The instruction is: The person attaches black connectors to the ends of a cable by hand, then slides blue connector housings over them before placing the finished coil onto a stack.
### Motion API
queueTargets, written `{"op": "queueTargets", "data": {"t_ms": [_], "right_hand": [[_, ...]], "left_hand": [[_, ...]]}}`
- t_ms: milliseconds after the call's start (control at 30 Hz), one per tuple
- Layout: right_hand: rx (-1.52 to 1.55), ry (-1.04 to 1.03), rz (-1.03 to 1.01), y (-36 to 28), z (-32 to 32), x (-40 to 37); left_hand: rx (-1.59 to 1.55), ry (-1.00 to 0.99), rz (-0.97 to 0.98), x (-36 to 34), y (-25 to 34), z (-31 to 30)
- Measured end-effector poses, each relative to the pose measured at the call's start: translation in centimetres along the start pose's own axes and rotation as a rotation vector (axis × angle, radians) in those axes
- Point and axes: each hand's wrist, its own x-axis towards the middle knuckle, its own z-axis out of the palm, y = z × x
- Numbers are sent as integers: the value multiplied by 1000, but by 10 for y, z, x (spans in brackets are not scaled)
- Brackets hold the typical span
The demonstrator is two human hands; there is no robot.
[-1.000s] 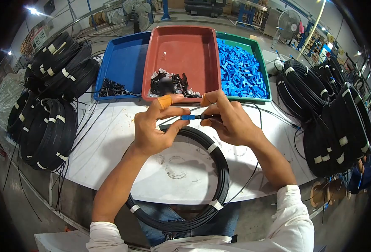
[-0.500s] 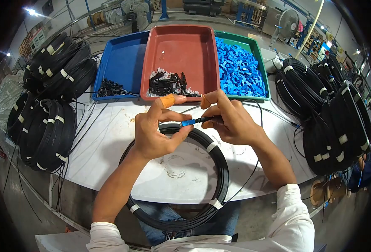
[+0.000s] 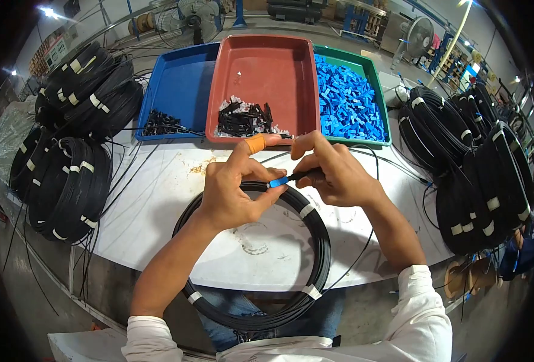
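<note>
A small blue fiber connector on the end of a black cable is held between my two hands above the table. My left hand pinches the connector between thumb and a fingertip; orange tape wraps its raised index finger. With its fingers curled, my right hand grips the black cable end just behind the connector. Part of that cable is hidden by the fingers. Below both hands lies a coil of black cable, bound with white tape, overhanging the table's front edge.
Behind the hands stand a blue tray with black parts, a red tray with black and white pieces, and a green tray of blue connector pieces. Taped cable coils are piled at left and right of the white table.
My left hand has shifted slightly right, its thumb and fingertip now closer around the connector. The connector has moved a little right and down and tilts more. My right hand keeps its grip.
</note>
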Motion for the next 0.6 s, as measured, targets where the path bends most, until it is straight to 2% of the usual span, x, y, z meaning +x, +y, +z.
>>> {"op": "queueTargets", "data": {"t_ms": [133,233,600], "right_hand": [[38,5,63,0,-2,-3],[-35,11,-32,4,1,-3],[16,-1,2,6,9,-5]], "left_hand": [[-2,-17,0,1,2,2],[-16,-6,1,0,0,1],[-58,-47,-16,-2,-2,4]]}}
